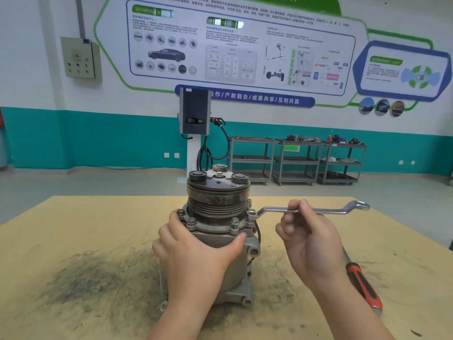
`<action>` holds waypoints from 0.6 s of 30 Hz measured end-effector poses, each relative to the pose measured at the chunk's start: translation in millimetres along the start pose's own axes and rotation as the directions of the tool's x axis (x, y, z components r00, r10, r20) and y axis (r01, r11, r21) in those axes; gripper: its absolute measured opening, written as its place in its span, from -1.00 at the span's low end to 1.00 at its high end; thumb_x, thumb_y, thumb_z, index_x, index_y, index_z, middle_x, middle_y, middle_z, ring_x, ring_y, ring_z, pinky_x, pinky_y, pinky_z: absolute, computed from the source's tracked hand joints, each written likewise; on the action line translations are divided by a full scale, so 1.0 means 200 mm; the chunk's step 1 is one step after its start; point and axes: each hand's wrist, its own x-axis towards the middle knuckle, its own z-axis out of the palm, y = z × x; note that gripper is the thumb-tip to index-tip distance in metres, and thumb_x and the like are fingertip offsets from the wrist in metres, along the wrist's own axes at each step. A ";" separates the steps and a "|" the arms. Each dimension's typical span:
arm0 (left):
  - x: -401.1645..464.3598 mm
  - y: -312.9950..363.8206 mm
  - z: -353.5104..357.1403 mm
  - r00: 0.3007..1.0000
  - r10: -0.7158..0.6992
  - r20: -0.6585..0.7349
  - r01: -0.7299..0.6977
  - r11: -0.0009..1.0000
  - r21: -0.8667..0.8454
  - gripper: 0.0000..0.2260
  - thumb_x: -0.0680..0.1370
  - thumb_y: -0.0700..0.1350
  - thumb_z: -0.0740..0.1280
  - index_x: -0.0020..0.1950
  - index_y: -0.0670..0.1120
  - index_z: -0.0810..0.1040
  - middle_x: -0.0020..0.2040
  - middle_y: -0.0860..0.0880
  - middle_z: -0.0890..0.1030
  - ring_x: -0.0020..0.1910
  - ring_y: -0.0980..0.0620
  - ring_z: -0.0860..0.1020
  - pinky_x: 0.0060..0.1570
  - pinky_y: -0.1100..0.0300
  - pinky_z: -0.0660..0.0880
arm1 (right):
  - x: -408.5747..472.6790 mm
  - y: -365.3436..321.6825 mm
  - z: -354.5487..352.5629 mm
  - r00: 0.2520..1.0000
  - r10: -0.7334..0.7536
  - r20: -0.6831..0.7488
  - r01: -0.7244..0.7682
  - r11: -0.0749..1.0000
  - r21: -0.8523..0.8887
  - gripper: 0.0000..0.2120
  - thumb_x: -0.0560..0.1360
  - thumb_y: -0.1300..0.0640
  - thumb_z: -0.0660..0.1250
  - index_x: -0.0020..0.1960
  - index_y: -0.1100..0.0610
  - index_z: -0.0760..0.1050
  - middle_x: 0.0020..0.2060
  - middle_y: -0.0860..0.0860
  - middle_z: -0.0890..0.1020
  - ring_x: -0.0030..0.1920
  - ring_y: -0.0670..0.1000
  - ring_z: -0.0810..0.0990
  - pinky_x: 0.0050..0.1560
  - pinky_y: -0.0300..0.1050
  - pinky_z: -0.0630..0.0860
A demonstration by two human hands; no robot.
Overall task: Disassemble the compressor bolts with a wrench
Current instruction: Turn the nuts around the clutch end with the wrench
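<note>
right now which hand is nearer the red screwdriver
Right. The right hand holds the wrench just up and left of the red screwdriver; the left hand grips the compressor, farther left.

Counts, head view:
- compressor [218, 231]: 1, upright on the table [73, 229] (1)
- flange bolts in view: 5, e.g. bolt [191, 221]
- ring wrench [311, 210]: 1
- screwdriver [362, 283], red-black handle: 1
- hands: 2, left hand [196, 253], right hand [311, 241]
- shelf carts at wall: 3, e.g. cart [252, 159]
- charging post [195, 114]: 1
</note>
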 end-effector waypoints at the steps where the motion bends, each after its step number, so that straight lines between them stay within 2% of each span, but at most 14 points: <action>1: 0.00 0.00 0.00 1.000 -0.003 0.000 0.003 1.000 -0.009 0.17 0.04 0.41 0.42 0.49 -0.18 0.19 0.29 -0.14 0.34 0.26 -0.13 0.23 0.27 -0.12 0.31 | 0.01 -0.01 -0.01 0.998 0.056 0.006 -0.057 0.998 0.027 -0.79 0.44 0.10 0.25 -0.28 0.18 0.57 -0.44 0.05 0.45 -0.47 -0.05 0.36 -0.47 -0.23 0.33; 4: 0.00 0.00 0.00 1.000 -0.013 -0.001 0.013 0.999 -0.030 0.17 0.04 0.41 0.43 0.49 -0.17 0.19 0.30 -0.13 0.34 0.26 -0.12 0.22 0.28 -0.10 0.30 | 0.05 -0.02 -0.02 0.984 0.179 0.022 -0.180 0.981 0.072 -0.80 0.42 0.11 0.25 -0.29 0.19 0.56 -0.44 0.05 0.43 -0.48 -0.04 0.33 -0.49 -0.24 0.30; 6: 0.00 0.00 0.00 1.000 -0.014 0.002 0.014 1.000 -0.028 0.17 0.04 0.42 0.42 0.49 -0.16 0.18 0.31 -0.12 0.33 0.27 -0.11 0.22 0.28 -0.09 0.30 | 0.06 -0.02 -0.02 0.986 0.165 0.019 -0.166 0.985 0.046 -0.79 0.44 0.10 0.25 -0.28 0.18 0.56 -0.44 0.06 0.43 -0.47 -0.05 0.34 -0.46 -0.23 0.30; 8: 0.00 0.00 0.00 1.000 -0.011 -0.001 0.011 1.000 -0.026 0.17 0.04 0.42 0.41 0.49 -0.16 0.18 0.30 -0.12 0.33 0.26 -0.11 0.22 0.27 -0.09 0.30 | 0.03 0.02 -0.02 0.999 0.042 -0.012 -0.042 0.998 -0.042 -0.76 0.47 0.04 0.25 -0.25 0.17 0.55 -0.43 0.05 0.47 -0.46 -0.04 0.40 -0.39 -0.21 0.34; 10: -0.01 0.00 0.00 1.000 -0.006 -0.006 0.006 1.000 -0.024 0.17 0.04 0.42 0.41 0.48 -0.17 0.19 0.29 -0.13 0.34 0.25 -0.11 0.22 0.26 -0.10 0.30 | -0.02 0.07 -0.02 0.979 -0.203 -0.019 0.194 0.954 -0.227 -0.73 0.51 -0.06 0.28 -0.23 0.08 0.58 -0.41 0.01 0.53 -0.40 -0.05 0.46 -0.31 -0.18 0.40; 11: -0.01 0.00 0.00 1.000 -0.005 -0.010 0.005 1.000 -0.026 0.17 0.03 0.41 0.42 0.48 -0.18 0.20 0.29 -0.14 0.34 0.24 -0.12 0.23 0.26 -0.10 0.30 | -0.05 0.09 -0.02 0.932 -0.361 0.027 0.346 0.867 -0.358 -0.73 0.54 -0.11 0.29 -0.22 0.03 0.59 -0.38 -0.03 0.56 -0.36 -0.06 0.49 -0.28 -0.21 0.43; 13: 0.00 0.01 0.00 1.000 -0.003 -0.016 0.002 1.000 -0.030 0.17 0.03 0.40 0.43 0.48 -0.20 0.21 0.28 -0.15 0.35 0.25 -0.14 0.23 0.27 -0.10 0.28 | -0.10 0.13 -0.01 0.762 -0.591 0.265 0.631 0.586 -0.508 -0.78 0.56 -0.12 0.28 -0.15 -0.06 0.59 -0.28 -0.12 0.59 -0.28 -0.13 0.54 -0.21 -0.30 0.46; 15: 0.00 0.01 0.00 1.000 0.001 -0.004 -0.001 1.000 -0.029 0.17 0.04 0.39 0.43 0.48 -0.21 0.20 0.28 -0.16 0.35 0.25 -0.17 0.25 0.28 -0.10 0.27 | -0.14 0.16 0.03 0.624 -0.619 0.477 0.767 0.365 -0.528 -0.82 0.54 -0.09 0.33 -0.08 -0.01 0.61 -0.24 -0.15 0.57 -0.24 -0.17 0.54 -0.19 -0.35 0.45; 18: 0.00 0.00 -0.01 1.000 0.004 0.015 -0.003 0.998 -0.069 0.12 0.09 0.33 0.38 0.50 -0.22 0.18 0.29 -0.19 0.35 0.25 -0.16 0.23 0.27 -0.07 0.23 | -0.17 0.19 0.07 0.559 -0.550 0.620 0.816 0.231 -0.531 -0.77 0.50 -0.03 0.40 -0.05 0.14 0.66 -0.25 0.00 0.56 -0.26 -0.11 0.52 -0.24 -0.25 0.49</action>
